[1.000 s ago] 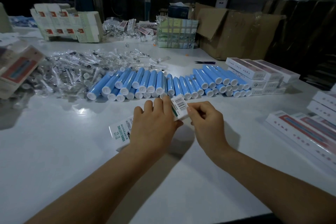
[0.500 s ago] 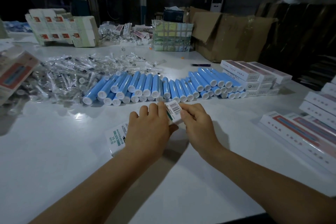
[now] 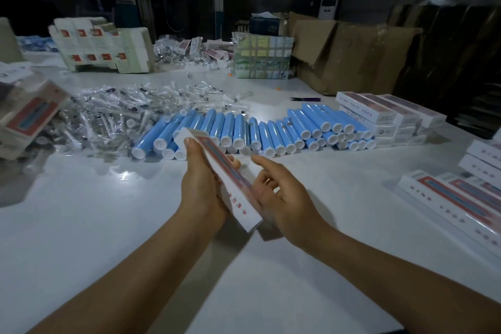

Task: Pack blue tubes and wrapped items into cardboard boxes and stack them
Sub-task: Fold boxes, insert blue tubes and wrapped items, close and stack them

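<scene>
One box in hand: my left hand (image 3: 202, 184) grips a closed carton (image 3: 217, 179) above the table (image 3: 81, 225); right hand (image 3: 282, 198) loose, index out, touching its side.
Done: cartons stacked right (image 3: 390, 114).
Left: many blue tubes (image 3: 252, 133), wrapped items (image 3: 113, 114) unpacked.

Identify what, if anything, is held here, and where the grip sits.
A long white carton: left hand grips its left side, right hand touches its lower right side.

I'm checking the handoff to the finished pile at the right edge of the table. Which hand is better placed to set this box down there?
Probably the right hand: it lies nearer the stacked boxes and already touches the box with loose fingers. The left hand grips the box and would have to cross over.
</scene>
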